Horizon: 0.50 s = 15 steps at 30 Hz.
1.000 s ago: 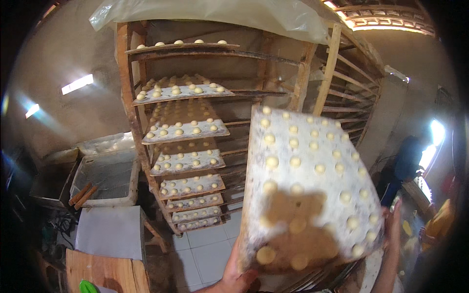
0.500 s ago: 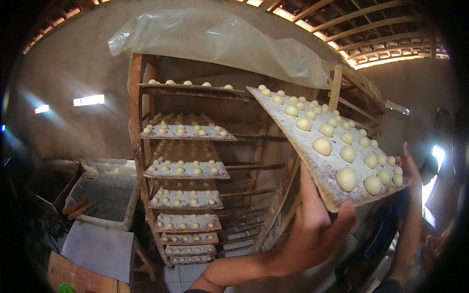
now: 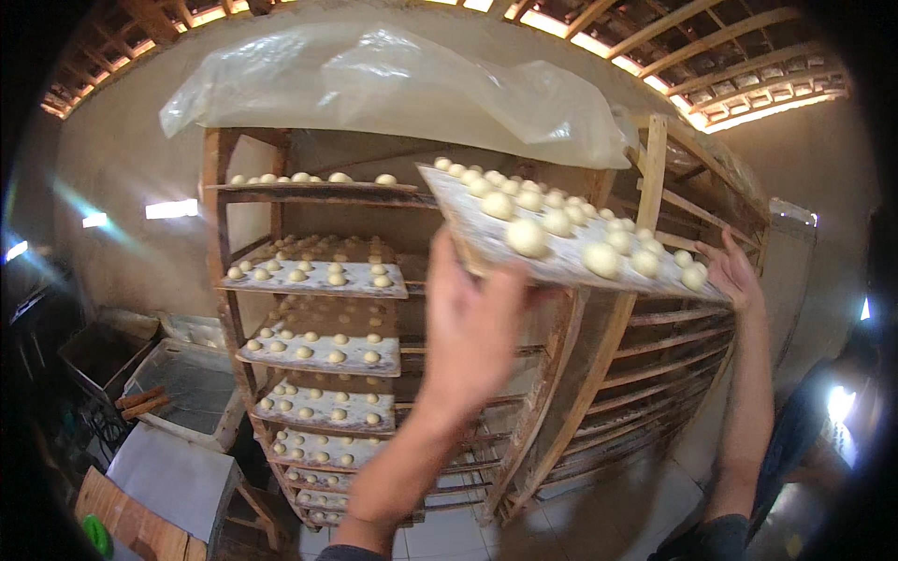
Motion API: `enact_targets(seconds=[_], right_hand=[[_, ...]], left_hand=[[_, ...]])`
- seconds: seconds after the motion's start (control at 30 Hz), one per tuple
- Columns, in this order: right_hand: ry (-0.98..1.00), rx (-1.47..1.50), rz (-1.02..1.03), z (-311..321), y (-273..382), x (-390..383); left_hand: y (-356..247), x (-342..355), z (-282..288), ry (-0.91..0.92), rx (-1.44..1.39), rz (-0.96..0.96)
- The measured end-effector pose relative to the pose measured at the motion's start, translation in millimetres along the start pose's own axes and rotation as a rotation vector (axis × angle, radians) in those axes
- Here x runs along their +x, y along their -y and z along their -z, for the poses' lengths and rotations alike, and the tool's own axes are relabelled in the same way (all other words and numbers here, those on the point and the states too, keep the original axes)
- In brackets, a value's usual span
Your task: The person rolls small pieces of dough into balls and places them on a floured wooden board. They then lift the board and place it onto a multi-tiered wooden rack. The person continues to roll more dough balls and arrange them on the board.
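Raised in front of me is a flat, floured wooden board [image 3: 460, 213] with rows of round pale dough balls [image 3: 526, 238] on it. My left hand [image 3: 472, 327] grips its near left edge, thumb at the near rim. On the right end, my right hand [image 3: 736, 271] holds the board's edge with some fingers raised; part of its grip is hidden. The board tilts slightly, its far left corner close to the upper level of a wooden rack [image 3: 552, 411]. Similar boards of dough balls fill the rack's left column, such as a floured board [image 3: 318, 351].
Clear plastic sheeting [image 3: 402, 84] drapes over the rack top. Left of it stand a pale plastic crate [image 3: 229, 421], a white-topped stand [image 3: 173, 477] and a wooden surface [image 3: 140, 519]. A rack post [image 3: 652, 173] rises behind the board. Someone in dark clothing [image 3: 795, 435] is at right.
Both hands have lifted the board and brought it left toward the rack, turning it flatter. My view has shifted, showing more of the rack's right column.
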State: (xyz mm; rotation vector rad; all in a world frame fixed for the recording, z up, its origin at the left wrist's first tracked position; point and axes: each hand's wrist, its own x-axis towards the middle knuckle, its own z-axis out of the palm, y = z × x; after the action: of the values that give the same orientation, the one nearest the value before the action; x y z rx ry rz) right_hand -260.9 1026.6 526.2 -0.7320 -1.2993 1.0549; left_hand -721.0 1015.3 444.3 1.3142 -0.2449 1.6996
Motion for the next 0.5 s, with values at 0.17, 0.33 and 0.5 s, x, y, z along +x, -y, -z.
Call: enact_targets(seconds=[0.17,0.33,0.5], right_hand=[[-0.083,0.248,0.149,5.2,-51.3,51.2],[-0.429,0.659,0.388,-30.6,-89.7,103.5],[-0.399,0.692,0.505,-34.2,-112.9,177.6]], left_hand=[[47.0,38.3,50.9,-0.097,0.162,-0.023],[68.5,67.5,77.6,-0.070,0.257,-0.019],[81.1,113.3,114.2,-0.051,0.219,0.043]])
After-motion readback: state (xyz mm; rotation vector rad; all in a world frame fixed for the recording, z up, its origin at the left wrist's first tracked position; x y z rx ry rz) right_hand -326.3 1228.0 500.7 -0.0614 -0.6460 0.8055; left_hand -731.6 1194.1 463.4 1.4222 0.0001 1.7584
